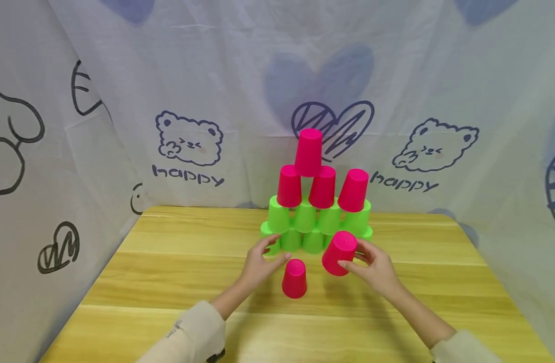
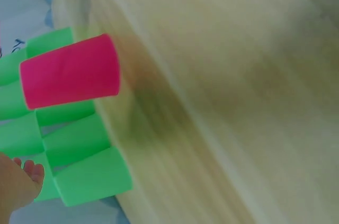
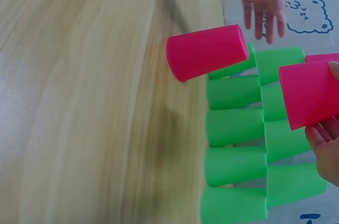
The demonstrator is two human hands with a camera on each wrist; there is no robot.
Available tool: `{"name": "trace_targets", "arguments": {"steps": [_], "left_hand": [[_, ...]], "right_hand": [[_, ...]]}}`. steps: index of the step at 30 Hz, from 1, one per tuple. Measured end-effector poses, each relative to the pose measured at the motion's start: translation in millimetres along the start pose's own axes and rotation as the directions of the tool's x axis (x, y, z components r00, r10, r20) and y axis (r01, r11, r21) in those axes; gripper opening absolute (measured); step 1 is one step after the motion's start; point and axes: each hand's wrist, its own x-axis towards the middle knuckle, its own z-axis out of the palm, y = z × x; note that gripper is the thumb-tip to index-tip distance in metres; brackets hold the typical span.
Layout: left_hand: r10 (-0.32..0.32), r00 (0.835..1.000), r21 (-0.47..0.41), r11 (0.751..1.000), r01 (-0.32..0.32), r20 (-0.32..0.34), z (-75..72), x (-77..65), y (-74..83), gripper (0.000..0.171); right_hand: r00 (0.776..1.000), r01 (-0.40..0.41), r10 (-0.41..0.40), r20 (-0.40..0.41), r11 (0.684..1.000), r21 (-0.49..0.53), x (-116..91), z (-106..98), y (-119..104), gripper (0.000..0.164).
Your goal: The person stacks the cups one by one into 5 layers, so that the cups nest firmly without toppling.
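Note:
My right hand (image 1: 376, 266) pinches an upside-down pink cup (image 1: 338, 253) between thumb and fingers, raised in front of the stack. Another pink cup (image 1: 294, 280) stands mouth-down on the table, nearer to me. My left hand (image 1: 259, 263) hovers beside and behind that cup, holding nothing; its fingers hang fairly straight in the right wrist view. Behind both hands rises a stack of upturned cups: two rows of green cups (image 1: 305, 217), then three pink cups (image 1: 322, 187) above them, and a single pink cup (image 1: 309, 153) on top, over the left and middle ones.
The wooden table (image 1: 168, 282) runs back to a pale cloth (image 1: 241, 75) printed with hearts and bears, which hangs close behind the stack. More cloth closes off the left and right sides.

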Motion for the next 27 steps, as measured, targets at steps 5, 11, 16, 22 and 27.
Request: {"name": "trace_targets", "arguments": {"steps": [5, 11, 16, 22, 27], "left_hand": [[-0.029, 0.999, -0.025, 0.999, 0.031, 0.045, 6.5, -9.0, -5.4, 0.054], [-0.038, 0.995, -0.036, 0.998, 0.042, 0.091, 11.9, -18.0, -13.9, 0.057], [-0.023, 0.993, -0.042, 0.999, 0.028, 0.114, 18.8, -24.9, -24.5, 0.061], [-0.059, 0.989, -0.024, 0.998, 0.063, 0.139, 27.0, -31.9, -33.8, 0.066], [-0.072, 0.988, -0.024, 0.997, 0.076, 0.135, 30.6, -32.9, -37.3, 0.064]], "right_hand": [[1.0, 0.006, -0.006, -0.007, 1.0, -0.011, 4.3, -2.9, -3.2, 0.049], [1.0, -0.009, 0.009, -0.004, 1.0, -0.024, 7.1, -6.5, -7.9, 0.049], [1.0, -0.021, 0.02, -0.012, 0.999, -0.043, 8.3, -10.3, -13.3, 0.048], [1.0, -0.011, 0.01, -0.011, 0.999, -0.043, 12.1, -13.1, -17.0, 0.047], [1.0, 0.005, -0.006, -0.016, 0.998, -0.059, 18.2, -17.7, -19.7, 0.046]]}}
